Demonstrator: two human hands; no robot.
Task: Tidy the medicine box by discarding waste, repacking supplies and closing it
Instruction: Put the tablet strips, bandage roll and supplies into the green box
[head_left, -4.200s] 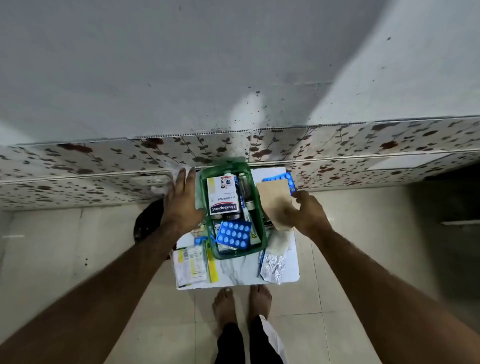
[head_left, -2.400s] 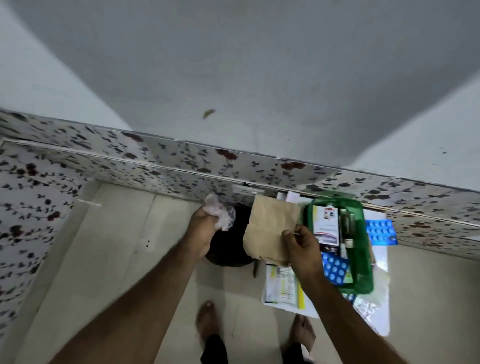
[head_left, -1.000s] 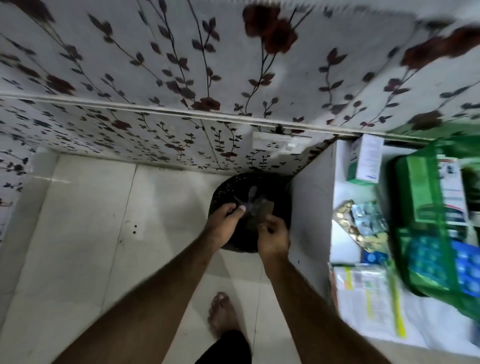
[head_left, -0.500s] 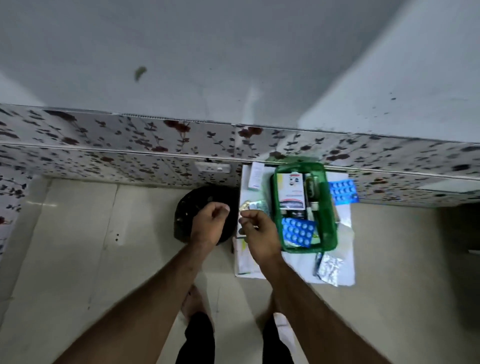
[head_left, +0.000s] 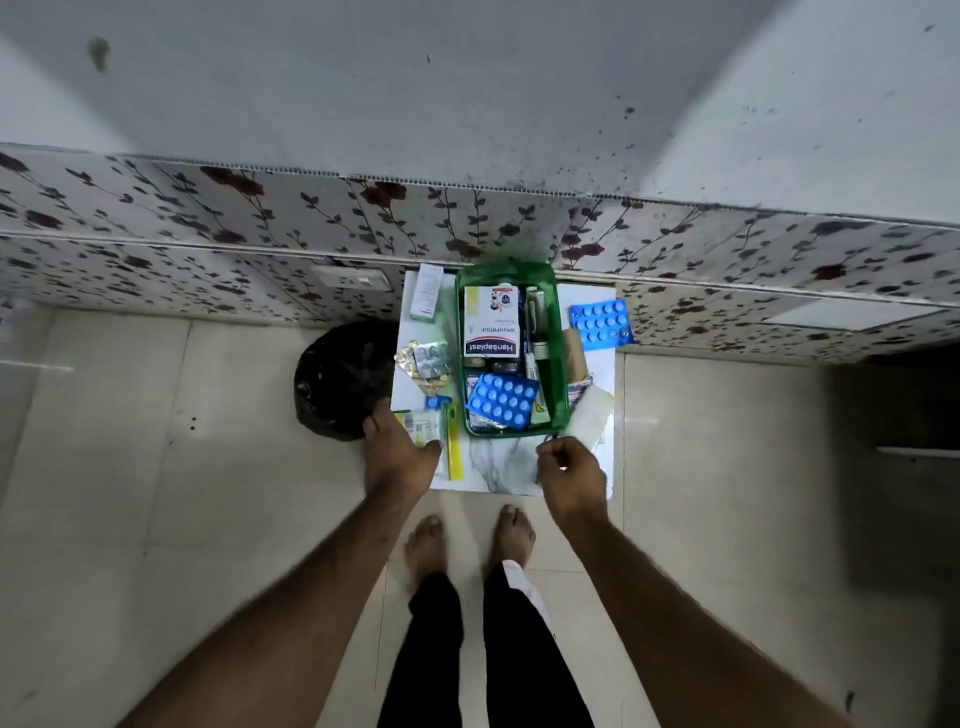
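Medicine box (head_left: 560, 364): I see it open on the bench (head_left: 498, 473), packed.
Left hand (head_left: 397, 457): grip loose, flat on a packet (head_left: 423, 426).
Right hand (head_left: 571, 475): grip curled; contents, I cannot tell.

Dim, cool indoor light is falling from above, brightening the upper right of the wall (head_left: 831, 104) and leaving a dark shadow at the far right of the floor (head_left: 893, 467). Wide-angle distortion is bending the edges, and the forearms are blurring slightly.
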